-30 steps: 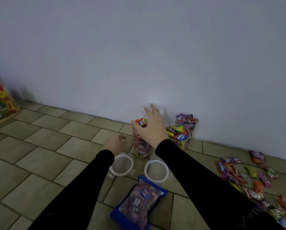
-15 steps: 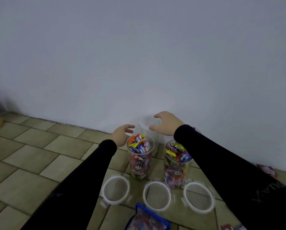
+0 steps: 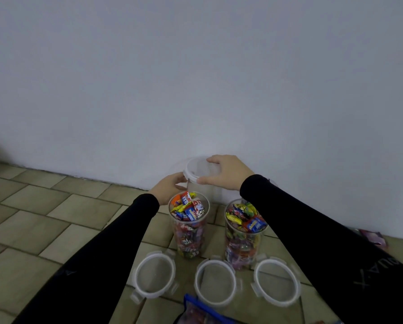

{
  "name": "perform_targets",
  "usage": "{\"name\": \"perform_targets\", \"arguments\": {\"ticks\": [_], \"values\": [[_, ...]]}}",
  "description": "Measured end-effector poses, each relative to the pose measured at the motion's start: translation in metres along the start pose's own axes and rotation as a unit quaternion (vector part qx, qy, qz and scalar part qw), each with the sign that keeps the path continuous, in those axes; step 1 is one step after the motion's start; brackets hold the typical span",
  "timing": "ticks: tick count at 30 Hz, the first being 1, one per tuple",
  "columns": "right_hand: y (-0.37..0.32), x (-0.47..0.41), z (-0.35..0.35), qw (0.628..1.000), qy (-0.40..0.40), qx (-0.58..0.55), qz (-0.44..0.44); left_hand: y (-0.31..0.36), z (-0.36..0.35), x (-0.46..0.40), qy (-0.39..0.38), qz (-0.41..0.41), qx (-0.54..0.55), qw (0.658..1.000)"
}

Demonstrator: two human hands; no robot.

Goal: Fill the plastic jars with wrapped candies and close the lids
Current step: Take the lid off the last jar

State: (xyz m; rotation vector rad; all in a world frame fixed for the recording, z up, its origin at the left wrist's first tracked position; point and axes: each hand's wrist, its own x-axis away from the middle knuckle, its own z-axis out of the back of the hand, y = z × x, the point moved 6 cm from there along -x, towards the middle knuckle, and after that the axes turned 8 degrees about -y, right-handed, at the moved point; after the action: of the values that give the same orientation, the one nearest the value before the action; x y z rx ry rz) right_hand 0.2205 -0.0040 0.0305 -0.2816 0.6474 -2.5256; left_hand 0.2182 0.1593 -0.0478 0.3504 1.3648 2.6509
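A: Two hands on one jar? 
B: Yes. Right hand (image 3: pixel 228 172) curls over the lid (image 3: pixel 194 169) of the empty jar (image 3: pixel 201 188) by the wall; left hand (image 3: pixel 166 188) grips its side.
A: Others?
B: Two filled jars (image 3: pixel 189 224) open just in front; three loose lids (image 3: pixel 155 275) nearer on the floor (image 3: pixel 55 220).
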Motion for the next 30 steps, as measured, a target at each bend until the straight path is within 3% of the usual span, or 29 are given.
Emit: {"name": "perform_targets", "arguments": {"ticks": [8, 17, 25, 30], "values": [[-0.033, 0.039, 0.024, 0.987, 0.126, -0.064, 0.074, 0.055, 0.050, 0.038, 0.099, -0.081, -0.089, 0.988], [-0.051, 0.122, 0.064, 0.932, 0.290, -0.098, 0.195, 0.140, 0.040, 0.090, 0.216, -0.230, -0.168, 0.934], [-0.019, 0.217, 0.109, 0.896, 0.369, -0.154, 0.191, 0.192, -0.057, 0.125, 0.147, -0.311, 0.043, 0.938], [0.026, 0.273, 0.118, 0.888, 0.393, -0.188, 0.147, 0.222, -0.138, 0.131, 0.117, -0.328, 0.104, 0.932]]}}
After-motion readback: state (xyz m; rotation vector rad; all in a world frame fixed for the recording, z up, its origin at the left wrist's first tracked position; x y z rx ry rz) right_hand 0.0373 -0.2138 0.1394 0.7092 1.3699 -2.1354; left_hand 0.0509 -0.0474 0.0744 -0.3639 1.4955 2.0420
